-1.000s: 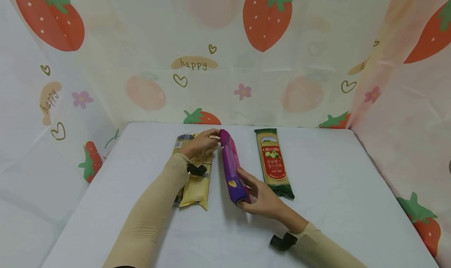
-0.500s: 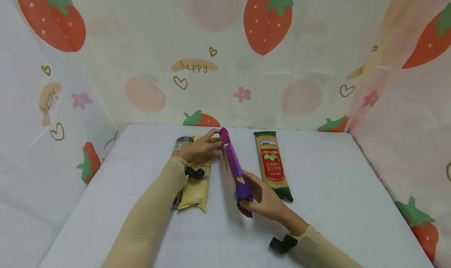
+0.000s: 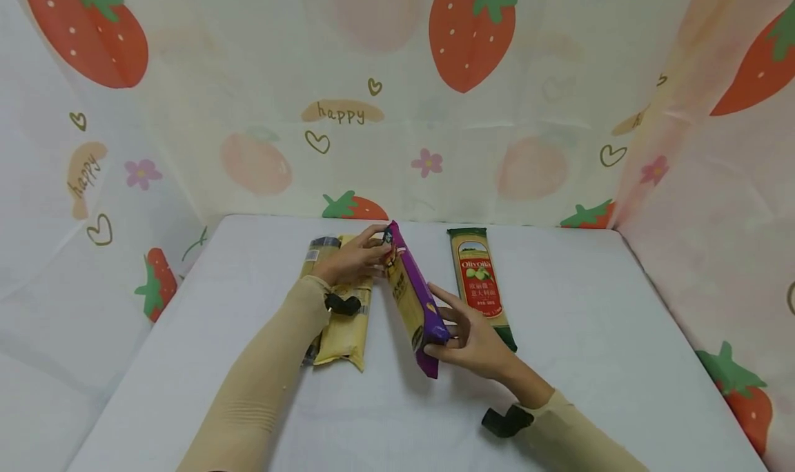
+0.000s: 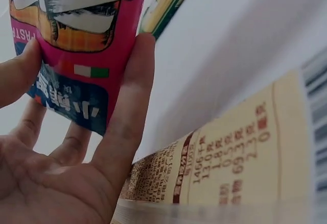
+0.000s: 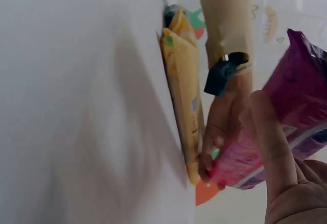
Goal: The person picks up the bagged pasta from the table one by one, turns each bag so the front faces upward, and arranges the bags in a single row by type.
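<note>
A purple and pink pasta packet [image 3: 410, 296] is held tilted above the table, its narrow side and printed face both showing in the head view. At its far end, my left hand [image 3: 352, 259] pinches it between thumb and fingers; the left wrist view shows the word PASTA on the packet [image 4: 76, 50]. My right hand [image 3: 479, 344] grips the near end, thumb below and fingers along the right edge. Under the left forearm and hand lie a yellow packet [image 3: 341, 337] and a dark-ended packet [image 3: 312, 252], side by side and partly covered.
To the right, a green-ended Olivoila spaghetti packet [image 3: 479, 279] lies flat on the white-covered table [image 3: 590, 334]. Patterned cloth walls [image 3: 267, 79] stand behind and at both sides. A black wrist device [image 3: 508, 421] sits on the right wrist.
The pasta packet has turned about its long axis, so its printed face now shows instead of the purple-pink side. The right hand has shifted with its near end; the left hand has barely moved.
</note>
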A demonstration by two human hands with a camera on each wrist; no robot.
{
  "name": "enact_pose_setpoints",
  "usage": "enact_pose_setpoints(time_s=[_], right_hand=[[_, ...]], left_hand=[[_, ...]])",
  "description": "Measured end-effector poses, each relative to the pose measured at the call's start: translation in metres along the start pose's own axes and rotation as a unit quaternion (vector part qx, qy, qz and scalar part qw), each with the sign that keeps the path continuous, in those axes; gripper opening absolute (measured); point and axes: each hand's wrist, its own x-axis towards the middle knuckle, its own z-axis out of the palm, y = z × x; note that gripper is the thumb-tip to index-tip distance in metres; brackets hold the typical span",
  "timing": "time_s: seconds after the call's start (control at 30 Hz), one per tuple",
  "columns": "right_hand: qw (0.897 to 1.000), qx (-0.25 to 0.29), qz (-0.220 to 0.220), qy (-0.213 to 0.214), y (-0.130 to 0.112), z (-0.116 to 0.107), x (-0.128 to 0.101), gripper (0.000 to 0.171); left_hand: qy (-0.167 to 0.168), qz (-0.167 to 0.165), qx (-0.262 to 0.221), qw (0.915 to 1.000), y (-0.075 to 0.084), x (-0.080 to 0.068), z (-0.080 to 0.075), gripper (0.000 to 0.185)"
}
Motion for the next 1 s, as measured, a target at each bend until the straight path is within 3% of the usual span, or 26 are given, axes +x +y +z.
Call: enact_pose_setpoints(time_s=[0.27,0.47,0.8,1.0], right_hand=[[0.999,-0.029,-0.016,-0.017,-0.005,-0.006,-0.001,0.106],[1.000,-0.016,-0.012,-0.020,-0.002,-0.006,-0.002,0.108],[1.000,0.013,0.011,0.001,0.003,0.001,-0.004,0.105],[1.000,0.023,-0.009,0.003,0.004,0.004,-0.004,0.103]], left_hand=[[0.031,-0.009,0.005,0.9995,0.005,-0.003,0.004,0.068],[0.054,-0.029,0.004,0.9981,0.006,-0.005,0.006,0.069],[-0.008,-0.039,-0.043,0.9983,0.007,-0.017,0.001,0.064],[-0.002,-0.056,-0.071,0.9959,0.008,-0.018,-0.001,0.072]])
